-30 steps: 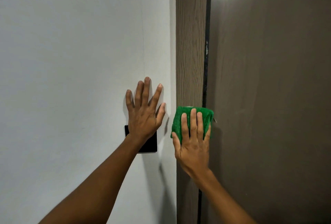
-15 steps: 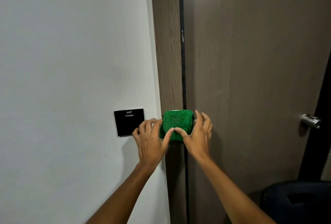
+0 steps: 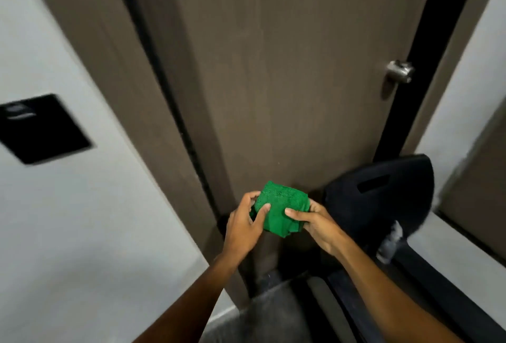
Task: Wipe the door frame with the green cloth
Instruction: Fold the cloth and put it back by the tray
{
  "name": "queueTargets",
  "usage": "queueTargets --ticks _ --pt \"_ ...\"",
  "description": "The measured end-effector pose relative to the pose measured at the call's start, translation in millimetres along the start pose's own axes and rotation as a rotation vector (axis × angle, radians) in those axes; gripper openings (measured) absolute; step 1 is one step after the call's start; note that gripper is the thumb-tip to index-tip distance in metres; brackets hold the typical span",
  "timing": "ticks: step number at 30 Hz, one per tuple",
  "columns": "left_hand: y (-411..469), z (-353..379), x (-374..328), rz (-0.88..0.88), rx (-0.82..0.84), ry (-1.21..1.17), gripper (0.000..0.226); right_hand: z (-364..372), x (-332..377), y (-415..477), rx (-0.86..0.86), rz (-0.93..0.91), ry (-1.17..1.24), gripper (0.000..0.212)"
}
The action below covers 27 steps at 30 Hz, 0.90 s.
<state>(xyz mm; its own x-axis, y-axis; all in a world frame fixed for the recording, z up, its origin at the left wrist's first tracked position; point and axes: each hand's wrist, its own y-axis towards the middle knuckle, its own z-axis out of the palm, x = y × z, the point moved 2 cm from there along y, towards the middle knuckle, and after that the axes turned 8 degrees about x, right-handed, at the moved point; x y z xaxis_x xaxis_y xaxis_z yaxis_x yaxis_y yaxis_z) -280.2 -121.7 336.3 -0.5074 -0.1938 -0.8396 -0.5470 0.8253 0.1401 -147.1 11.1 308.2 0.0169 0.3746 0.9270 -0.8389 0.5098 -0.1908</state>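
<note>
Hands meet on the folded green cloth in front of the brown door, beside the door frame: left hand and right hand pinch it thumb-on-top (fingers curled beneath). Markings on the black wall plate blur beyond reading.

Both hands hold a folded green terry cloth between them: the left hand pinches its left edge, the right hand grips its right edge. Behind the hands stands a brown wooden door with its brown door frame to their left. A black plastic chair back sits just right of the right hand.
</note>
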Motion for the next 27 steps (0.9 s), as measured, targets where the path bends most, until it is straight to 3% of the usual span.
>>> queueTargets --ticks 7,9,11,13,17,23,25,27 --pt "-26 174 50 -0.273 0.325 0.090 0.044 -124 -106 -69 -0.348 0.299 -0.011 0.049" --pt "-42 216 58 -0.317 0.410 0.112 0.036 -150 -131 -91 -0.451 0.391 -0.050 0.059" --pt "-57 257 64 -0.334 0.542 0.130 0.023 -172 -151 -111 -0.433 0.460 -0.141 0.065" --pt "-71 296 72 -0.314 0.669 0.141 0.016 -198 -173 -130 -0.445 0.518 -0.257 0.060" --pt "-101 360 91 -0.258 0.940 0.238 0.027 -235 -212 -174 -0.559 0.608 -0.360 0.052" --pt "-131 434 112 -0.157 1.159 0.423 0.037 -259 -267 -218 -0.639 0.756 -0.407 0.050" --pt "-139 447 119 -0.141 1.262 0.477 0.045 -260 -283 -227 -0.590 0.841 -0.443 0.057" --pt "-144 452 126 -0.042 1.327 0.620 0.047 -260 -293 -232 -0.430 1.010 -0.626 0.068"
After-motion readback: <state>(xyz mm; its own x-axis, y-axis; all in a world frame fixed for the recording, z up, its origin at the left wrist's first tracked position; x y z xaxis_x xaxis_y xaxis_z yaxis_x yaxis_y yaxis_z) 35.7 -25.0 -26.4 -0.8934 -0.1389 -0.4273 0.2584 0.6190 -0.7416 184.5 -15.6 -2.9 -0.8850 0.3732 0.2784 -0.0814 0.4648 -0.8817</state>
